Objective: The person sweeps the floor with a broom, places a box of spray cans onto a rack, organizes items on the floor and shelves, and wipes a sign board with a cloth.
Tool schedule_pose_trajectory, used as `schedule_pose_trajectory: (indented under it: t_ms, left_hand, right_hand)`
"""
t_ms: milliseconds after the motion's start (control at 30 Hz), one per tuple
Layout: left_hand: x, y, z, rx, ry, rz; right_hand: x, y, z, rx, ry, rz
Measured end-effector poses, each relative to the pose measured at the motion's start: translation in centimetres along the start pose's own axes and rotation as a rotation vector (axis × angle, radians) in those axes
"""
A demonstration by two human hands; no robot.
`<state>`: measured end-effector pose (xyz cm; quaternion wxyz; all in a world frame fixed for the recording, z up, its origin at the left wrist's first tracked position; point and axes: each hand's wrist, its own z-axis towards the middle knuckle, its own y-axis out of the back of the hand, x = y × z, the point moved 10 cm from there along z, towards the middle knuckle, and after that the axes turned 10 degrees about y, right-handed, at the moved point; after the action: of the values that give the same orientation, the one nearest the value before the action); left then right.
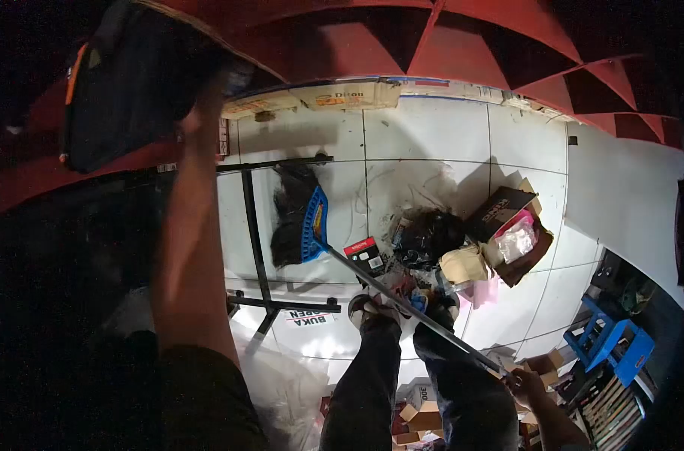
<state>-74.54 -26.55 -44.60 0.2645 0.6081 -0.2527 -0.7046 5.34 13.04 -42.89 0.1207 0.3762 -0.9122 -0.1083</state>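
My right hand (527, 387) is closed round the upper end of a broom's grey handle (409, 304). The broom has a blue head (314, 225) with black bristles (289, 218), which lie on the white tiles beside a black metal frame. Raised at the upper left, my left hand (206, 109) is by a dark bag-like thing (142, 90) with an orange edge. Deep shadow hides its fingers, so I cannot tell whether it grips that thing.
Near my feet lie a black plastic bag (432, 234), a red-and-black packet (364, 257) and an open carton (511, 225). The black metal frame (253, 233) stands left. Red shelving (462, 45) runs overhead. A blue step stool (611, 342) and several cardboard boxes are at lower right.
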Motion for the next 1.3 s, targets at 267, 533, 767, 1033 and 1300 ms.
schedule_pose_trajectory:
  t_ms: [267,533,767,1033,1300]
  left_hand:
    - [3.7,-5.5,2.0,0.265,0.305,-0.401]
    - [3.1,-6.2,0.1,0.331,0.674,-0.509]
    - [9.0,-6.3,-0.2,0.789,0.814,-1.260]
    - [8.9,2.7,-16.7,-0.225,0.880,-0.788]
    - [10.4,-1.8,-45.3,0.402,0.026,1.049]
  right_hand:
    - [-1.4,-3.2,2.4,-0.124,0.103,0.259]
    - [0.6,-0.3,6.7,-0.163,0.209,-0.182]
    - [15.9,-3.7,20.0,-0.266,0.763,-0.378]
    - [12.4,-0.1,11.7,-0.117,0.393,-0.317]
    - [-4.1,5.4,-14.8,-0.162,0.052,-0.245]
